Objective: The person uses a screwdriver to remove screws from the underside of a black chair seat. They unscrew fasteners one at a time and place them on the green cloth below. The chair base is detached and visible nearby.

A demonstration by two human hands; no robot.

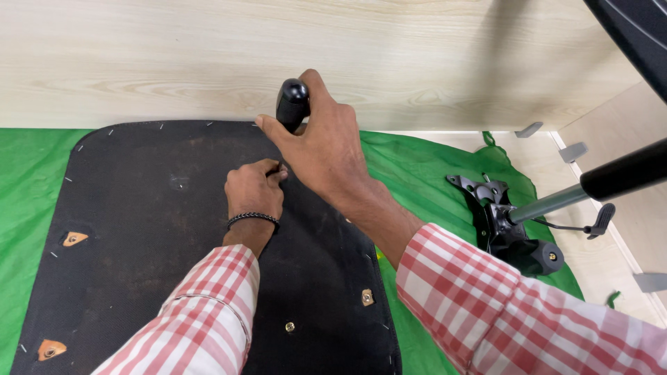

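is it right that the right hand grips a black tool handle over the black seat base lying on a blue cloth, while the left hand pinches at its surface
Not quite: the cloth is green, not blue, as the head view shows. The rest holds: the right hand grips a black tool handle over the black seat base, and the left hand pinches at its surface.

This looks to me like a furniture assembly spot or small workshop, with the work done down on the floor. An upturned office-chair seat base (174, 236), black fabric stapled round its edge, lies on a green cloth (28, 208) spread under me. A black chair tilt mechanism (511, 232) with its lever sits on the cloth to one side. A pale wood-laminate panel (208, 55) stands behind, and small grey metal brackets (573, 151) lie on the light floor.
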